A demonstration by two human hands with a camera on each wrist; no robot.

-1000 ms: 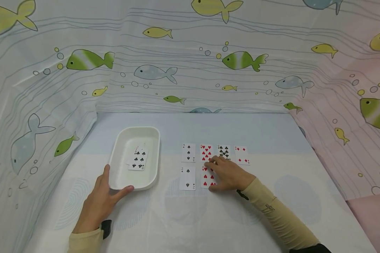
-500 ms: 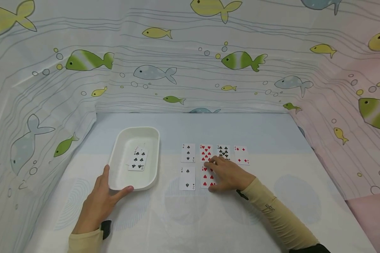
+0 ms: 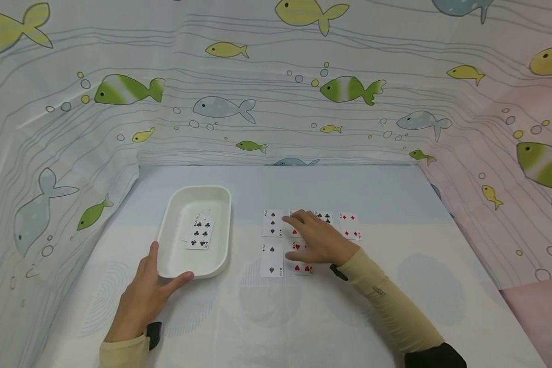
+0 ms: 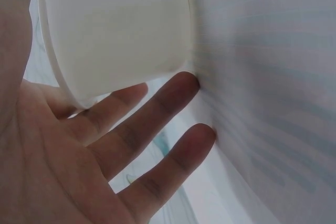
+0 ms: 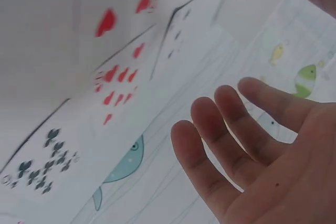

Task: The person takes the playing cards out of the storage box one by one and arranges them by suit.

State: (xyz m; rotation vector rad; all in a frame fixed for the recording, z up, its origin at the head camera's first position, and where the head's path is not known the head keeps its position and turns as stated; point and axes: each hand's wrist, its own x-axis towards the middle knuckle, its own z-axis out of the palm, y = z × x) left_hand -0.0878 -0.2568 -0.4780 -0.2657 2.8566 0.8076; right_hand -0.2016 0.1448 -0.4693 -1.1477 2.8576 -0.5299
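Note:
My left hand (image 3: 140, 291) rests at the near left corner of a white plastic tray (image 3: 170, 258), thumb along the front rim and index finger at the left side. In the left wrist view its other fingers stretch out, fairly straight, beside the tray's outer wall. Over the playing cards hovers my right hand (image 3: 319, 239), thumb and fingers apart, holding nothing. It covers much of the six of hearts (image 3: 302, 269) and a red card behind it. The right wrist view shows these fingers (image 5: 205, 119) spread out, with the nine of clubs (image 5: 47, 166) at left.
In the back row are the three of spades (image 3: 273, 223), a partly covered club card and the four of diamonds (image 3: 349, 226). The two of spades (image 3: 272, 260) lies in front. Inside the tray, the six of clubs (image 3: 200, 234) tops other cards. Fish-print cloth (image 3: 276, 122) walls the table.
My right hand has lifted off the six of hearts and shifted left, its fingers spreading more. The cards stay in place, and my left hand holds its position at the tray.

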